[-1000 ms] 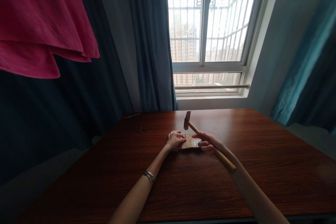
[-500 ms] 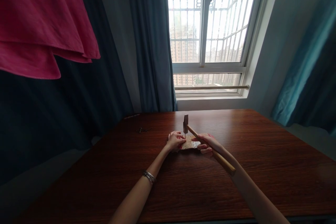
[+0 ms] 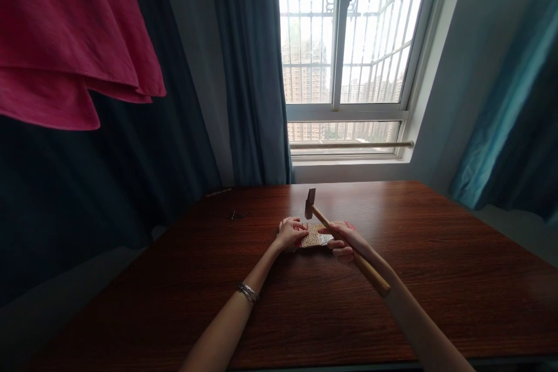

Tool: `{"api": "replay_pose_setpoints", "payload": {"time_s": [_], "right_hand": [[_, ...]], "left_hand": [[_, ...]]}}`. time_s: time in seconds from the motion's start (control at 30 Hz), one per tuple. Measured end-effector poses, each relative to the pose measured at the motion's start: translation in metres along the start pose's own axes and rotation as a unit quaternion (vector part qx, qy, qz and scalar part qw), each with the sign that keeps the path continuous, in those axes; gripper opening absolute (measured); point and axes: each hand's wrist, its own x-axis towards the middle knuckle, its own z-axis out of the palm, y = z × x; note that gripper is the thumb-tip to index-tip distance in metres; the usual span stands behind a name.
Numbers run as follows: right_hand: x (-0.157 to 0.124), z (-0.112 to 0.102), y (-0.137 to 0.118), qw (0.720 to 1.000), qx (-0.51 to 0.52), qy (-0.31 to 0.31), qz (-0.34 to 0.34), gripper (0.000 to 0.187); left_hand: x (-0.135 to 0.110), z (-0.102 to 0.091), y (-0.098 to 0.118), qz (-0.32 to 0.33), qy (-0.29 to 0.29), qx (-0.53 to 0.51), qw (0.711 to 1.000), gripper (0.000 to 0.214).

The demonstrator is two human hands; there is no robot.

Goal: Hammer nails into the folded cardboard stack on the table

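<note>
My right hand [image 3: 347, 240] is wrapped round the wooden handle of a hammer [image 3: 368, 272], whose dark metal head is raised over the middle of the table. Just below the head, a thin nail [image 3: 307, 225] stands upright, pinched in the fingertips of my left hand [image 3: 290, 235]. Beneath both hands lies a flat, patterned piece [image 3: 311, 239] with a dotted cream face and red parts; I cannot tell what it is made of. The left hand rests on its left end, and the right hand hides part of its right side.
Several thin dark pieces that look like nails [image 3: 234, 215] lie on the brown wooden table [image 3: 174, 279], left of my hands. A slim strip [image 3: 218, 192] is at the far left edge. Behind stand a barred window [image 3: 340, 107] and blue curtains [image 3: 255, 81]; a pink cloth [image 3: 78, 40] hangs upper left.
The hammer head has lifted slightly and tilted back from above the nail. My left hand has stayed in place, still holding the nail.
</note>
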Motion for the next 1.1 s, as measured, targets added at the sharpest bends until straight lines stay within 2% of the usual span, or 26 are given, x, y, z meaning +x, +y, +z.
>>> {"api": "replay_pose_setpoints", "payload": {"time_s": [0.1, 0.23, 0.3, 0.4, 0.73, 0.97, 1.1], "right_hand": [[0.001, 0.0, -0.001, 1.0, 0.0, 0.008, 0.019, 0.032], [0.002, 0.0, -0.001, 1.0, 0.0, -0.003, -0.01, 0.031], [0.004, 0.0, 0.0, 1.0, 0.0, -0.008, -0.002, 0.031], [0.006, -0.002, 0.002, 1.0, -0.001, -0.005, 0.02, 0.031], [0.0, 0.004, -0.007, 1.0, -0.006, 0.01, -0.009, 0.028], [0.003, -0.001, 0.001, 1.0, 0.015, 0.024, -0.008, 0.031], [0.004, -0.002, 0.002, 1.0, 0.015, 0.02, 0.003, 0.031]], "left_hand": [[-0.001, -0.002, 0.003, -0.008, -0.003, -0.004, 1.0, 0.024], [-0.002, -0.003, 0.006, -0.009, 0.001, -0.007, 1.0, 0.021], [-0.003, -0.003, 0.006, -0.006, 0.002, -0.006, 1.0, 0.021], [-0.001, -0.001, 0.002, 0.001, 0.003, -0.005, 1.0, 0.022], [0.008, 0.008, -0.014, 0.044, -0.008, -0.005, 0.999, 0.028], [0.005, 0.004, -0.01, 0.023, -0.023, -0.031, 0.999, 0.027], [0.003, 0.001, -0.008, 0.009, -0.05, -0.059, 0.997, 0.029]]}}
